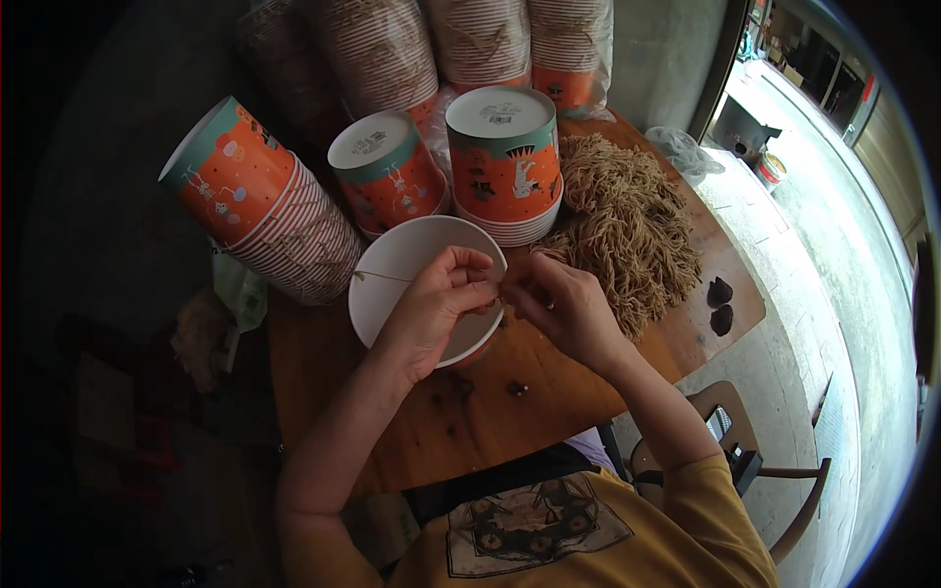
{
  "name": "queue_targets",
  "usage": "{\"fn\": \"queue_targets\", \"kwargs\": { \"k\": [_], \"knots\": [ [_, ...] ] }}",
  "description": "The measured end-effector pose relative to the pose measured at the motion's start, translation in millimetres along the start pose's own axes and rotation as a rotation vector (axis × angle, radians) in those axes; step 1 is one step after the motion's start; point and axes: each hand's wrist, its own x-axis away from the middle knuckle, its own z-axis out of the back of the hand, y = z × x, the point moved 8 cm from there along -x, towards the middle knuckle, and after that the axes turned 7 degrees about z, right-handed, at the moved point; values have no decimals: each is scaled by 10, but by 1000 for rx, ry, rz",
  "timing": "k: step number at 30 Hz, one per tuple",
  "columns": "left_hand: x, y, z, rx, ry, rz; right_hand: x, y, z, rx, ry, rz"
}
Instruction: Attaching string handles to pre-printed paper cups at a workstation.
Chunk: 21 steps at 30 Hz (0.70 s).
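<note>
Mid-frame, left hand (431, 304) and right hand (561, 302) are pinching, seemingly on cord (384, 277); holding it taut above the bucket (375, 312) helps.

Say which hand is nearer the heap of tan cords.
Right. The right hand is just left of the heap of tan cords; the left hand is farther left, over the round white-lined tub.

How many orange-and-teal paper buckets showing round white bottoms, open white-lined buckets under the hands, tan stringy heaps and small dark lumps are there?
Orange-and-teal paper buckets showing round white bottoms: 3
Open white-lined bucket: 1
Tan stringy heap: 1
Small dark lumps: 2
Total: 7
</note>
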Motion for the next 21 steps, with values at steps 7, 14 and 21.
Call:
{"fn": "queue_targets", "kwargs": {
  "k": [7,14,21],
  "knots": [
    [70,49,-131,-196,-30,-65,90,245,-138,-399,-15,-332],
    [72,72,-173,-332,10,-196,133,305,-192,-580,41,-371],
    [180,185,-180,-817,221,-367,154,354,-203,-553,43,-369]
  ]
}}
